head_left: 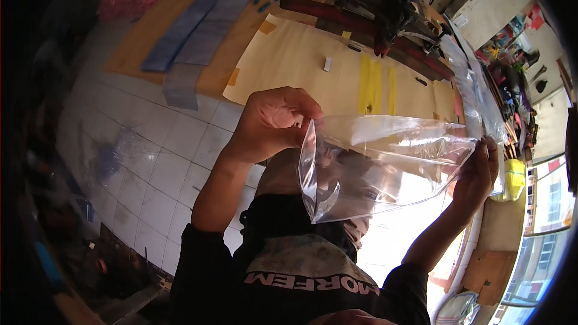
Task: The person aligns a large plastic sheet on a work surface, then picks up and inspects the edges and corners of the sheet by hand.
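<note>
A clear plastic bag [385, 168] is stretched out between my two hands, raised in front of my body. My left hand [280, 117] pinches its upper left corner between thumb and fingers. At the opposite end, my right hand [478, 171] grips the bag's edge, with its fingers partly in shadow. The film is shiny and wrinkled, and the bag's left side bulges a little apart. Through it show parts of my clothing and the bright floor.
A wooden worktable [208, 81] beyond my hands bears a paper sheet [289, 54], yellow strips [370, 81] and folded bluish plastic sheets [211, 30]. A dark machine [391, 18] with a long red bar stands at the back. A yellow bundle [513, 180] hangs at right.
</note>
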`<state>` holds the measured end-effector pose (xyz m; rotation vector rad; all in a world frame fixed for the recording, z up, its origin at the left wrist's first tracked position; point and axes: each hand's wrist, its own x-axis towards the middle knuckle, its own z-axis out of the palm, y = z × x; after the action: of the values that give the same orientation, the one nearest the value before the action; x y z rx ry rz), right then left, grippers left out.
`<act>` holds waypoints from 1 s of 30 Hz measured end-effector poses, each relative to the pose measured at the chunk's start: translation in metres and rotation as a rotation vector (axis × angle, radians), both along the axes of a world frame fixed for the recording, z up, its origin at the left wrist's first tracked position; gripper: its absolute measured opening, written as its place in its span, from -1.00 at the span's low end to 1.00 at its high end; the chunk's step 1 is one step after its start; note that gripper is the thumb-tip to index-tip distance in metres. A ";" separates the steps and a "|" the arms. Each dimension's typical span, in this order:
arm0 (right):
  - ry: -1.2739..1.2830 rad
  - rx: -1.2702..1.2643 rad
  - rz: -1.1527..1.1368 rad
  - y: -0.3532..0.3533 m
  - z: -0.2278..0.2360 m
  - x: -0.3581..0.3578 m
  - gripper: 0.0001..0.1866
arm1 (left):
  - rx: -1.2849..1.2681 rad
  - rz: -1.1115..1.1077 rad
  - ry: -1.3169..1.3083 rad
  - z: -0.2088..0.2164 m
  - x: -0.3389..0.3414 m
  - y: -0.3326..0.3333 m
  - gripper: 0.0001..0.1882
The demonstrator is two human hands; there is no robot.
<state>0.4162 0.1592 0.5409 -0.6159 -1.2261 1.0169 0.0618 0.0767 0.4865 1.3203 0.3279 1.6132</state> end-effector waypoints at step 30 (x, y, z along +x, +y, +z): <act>-0.111 0.000 -0.009 -0.027 -0.019 -0.023 -0.86 | -0.336 0.808 0.770 0.018 0.015 -0.031 -0.72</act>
<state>0.3927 0.1326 0.5215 -0.6843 -1.3195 0.9858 0.0765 0.0456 0.5046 1.5874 1.6972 1.4684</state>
